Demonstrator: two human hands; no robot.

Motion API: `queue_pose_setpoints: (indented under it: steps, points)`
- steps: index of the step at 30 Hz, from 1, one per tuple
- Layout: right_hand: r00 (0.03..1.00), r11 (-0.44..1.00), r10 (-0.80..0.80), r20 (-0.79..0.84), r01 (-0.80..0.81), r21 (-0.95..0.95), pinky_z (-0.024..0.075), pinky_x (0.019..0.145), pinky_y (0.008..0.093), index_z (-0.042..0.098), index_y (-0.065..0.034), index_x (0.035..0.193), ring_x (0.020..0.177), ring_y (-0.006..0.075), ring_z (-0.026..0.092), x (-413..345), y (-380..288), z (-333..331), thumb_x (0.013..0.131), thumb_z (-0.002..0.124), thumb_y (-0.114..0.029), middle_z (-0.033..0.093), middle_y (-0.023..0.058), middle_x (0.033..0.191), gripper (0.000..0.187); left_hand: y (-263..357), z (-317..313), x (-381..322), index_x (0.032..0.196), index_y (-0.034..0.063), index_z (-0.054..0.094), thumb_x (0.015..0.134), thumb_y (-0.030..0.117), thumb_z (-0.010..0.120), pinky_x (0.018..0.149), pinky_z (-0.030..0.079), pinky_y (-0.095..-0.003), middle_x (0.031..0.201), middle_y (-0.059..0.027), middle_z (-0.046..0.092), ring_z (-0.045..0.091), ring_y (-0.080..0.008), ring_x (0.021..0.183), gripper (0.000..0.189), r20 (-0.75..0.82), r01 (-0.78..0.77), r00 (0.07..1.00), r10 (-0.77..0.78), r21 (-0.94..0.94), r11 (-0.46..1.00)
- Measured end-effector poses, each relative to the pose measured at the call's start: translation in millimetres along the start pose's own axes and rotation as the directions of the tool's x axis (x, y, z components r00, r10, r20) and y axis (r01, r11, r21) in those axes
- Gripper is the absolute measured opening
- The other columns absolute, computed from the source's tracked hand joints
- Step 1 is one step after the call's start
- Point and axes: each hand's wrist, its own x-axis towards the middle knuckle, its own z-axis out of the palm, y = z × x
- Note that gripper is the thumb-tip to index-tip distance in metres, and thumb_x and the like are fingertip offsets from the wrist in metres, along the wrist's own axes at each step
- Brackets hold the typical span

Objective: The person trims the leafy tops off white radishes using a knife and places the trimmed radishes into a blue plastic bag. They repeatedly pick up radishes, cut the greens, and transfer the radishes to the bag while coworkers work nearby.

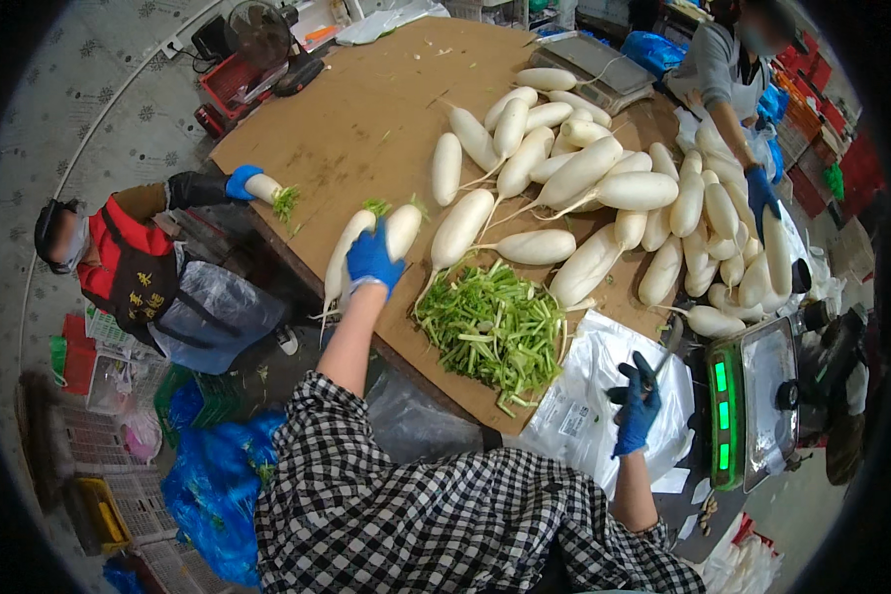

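My left hand, in a blue glove, lies on two white radishes at the table's near left edge: one radish with a long root, and another radish under the fingers. Whether the fingers close round either is hard to tell. My right hand, in a blue glove with darker fingertips, is closed on a knife above white plastic bags. Between the hands lies a heap of cut green stems. Beyond it is a large pile of white radishes.
A co-worker's gloved hand holds a radish at the left; another co-worker's gloved hand touches radishes at the right. A scale with a green display stands right. A second scale and a fan stand at the back.
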Motion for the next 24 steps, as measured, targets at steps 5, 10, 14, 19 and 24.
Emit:
queue_pose_setpoints:
  steps: [5,10,14,19,24]
  points:
    - [0.976,0.999,0.032,0.217,-0.035,0.013,0.0503,0.055,0.0218,0.055,-0.0044,0.125,0.062,0.0100,0.061,-1.2,-17.7,64.6,0.094,0.056,-0.014,0.066,0.0094,0.098,0.033,-31.5,31.2,13.4,0.143,0.0091,0.030,0.060,0.040,0.082,0.088,0.047,-0.0435,0.113,-0.0181,0.058,0.058,-0.0344,0.102,0.103,0.170,0.047,0.984,-0.046,-0.002,0.999]
    - [0.917,0.999,-0.018,0.398,0.033,-0.030,0.0532,0.065,0.0241,0.053,-0.0035,0.127,0.080,0.0110,0.061,-4.0,-35.2,61.3,0.092,0.056,-0.007,0.064,0.0065,0.096,0.036,-30.6,-15.9,-19.5,0.135,0.0022,0.041,0.075,0.030,0.075,0.091,0.047,-0.0387,0.122,-0.0141,0.057,0.056,-0.0270,0.109,0.075,0.383,0.350,0.923,0.034,-0.873,0.340]
    - [0.918,0.979,0.062,0.391,0.021,-0.204,0.0504,0.059,0.0225,0.060,-0.0032,0.116,0.067,0.0077,0.055,2.5,-49.4,55.9,0.091,0.058,-0.006,0.058,0.0017,0.078,0.026,-10.5,-41.5,-85.8,0.129,0.0024,0.047,0.084,0.027,0.067,0.084,0.050,-0.0360,0.112,-0.0106,0.060,0.060,-0.0220,0.098,0.055,0.509,0.585,0.804,0.306,-0.771,-0.253]
    - [0.751,0.679,-0.196,0.630,0.568,-0.466,0.0474,0.052,0.0328,0.064,-0.0085,0.096,0.054,0.0259,0.059,7.7,-72.7,85.0,0.083,0.068,-0.026,0.059,0.0116,0.062,0.022,38.8,-43.7,-132.9,0.126,0.0010,0.048,0.076,0.029,0.075,0.080,0.051,-0.0346,0.107,-0.0110,0.061,0.061,-0.0209,0.093,0.064,0.491,0.579,0.725,0.483,-0.815,-0.040]
    - [0.608,0.482,-0.257,0.751,0.754,-0.446,0.0466,0.050,0.0369,0.062,-0.0098,0.088,0.053,0.0310,0.059,12.0,-104.0,108.7,0.082,0.067,-0.038,0.057,0.0112,0.057,0.029,57.3,-53.4,-149.1,0.129,0.0002,0.047,0.072,0.029,0.078,0.086,0.048,-0.0323,0.114,-0.0094,0.059,0.057,-0.0177,0.101,0.071,0.464,0.463,0.601,0.650,-0.866,0.190]
